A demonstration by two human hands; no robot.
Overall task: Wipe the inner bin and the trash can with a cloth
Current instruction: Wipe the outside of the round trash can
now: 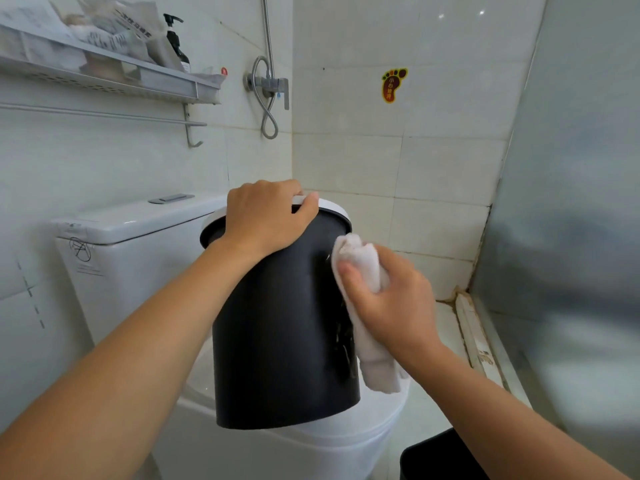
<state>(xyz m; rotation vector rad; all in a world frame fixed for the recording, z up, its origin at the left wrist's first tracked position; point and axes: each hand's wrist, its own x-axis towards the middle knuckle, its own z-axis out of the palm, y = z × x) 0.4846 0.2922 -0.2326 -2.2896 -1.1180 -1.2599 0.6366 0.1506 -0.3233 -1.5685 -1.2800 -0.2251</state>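
Black trash can (277,323) upright on closed toilet lid (346,441), front edge. Left hand (266,216) gripping white rim. Right hand (391,292) clutching white cloth (360,261), pressed against can's right side. Outer wiping underway, likely unfinished; inner bin not identifiable.

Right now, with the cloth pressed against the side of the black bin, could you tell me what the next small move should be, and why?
Probably draw the white cloth down the black bin's right side. The right hand holds it near the top, wet streaks show lower down, and the left hand grips the white rim to steady it.
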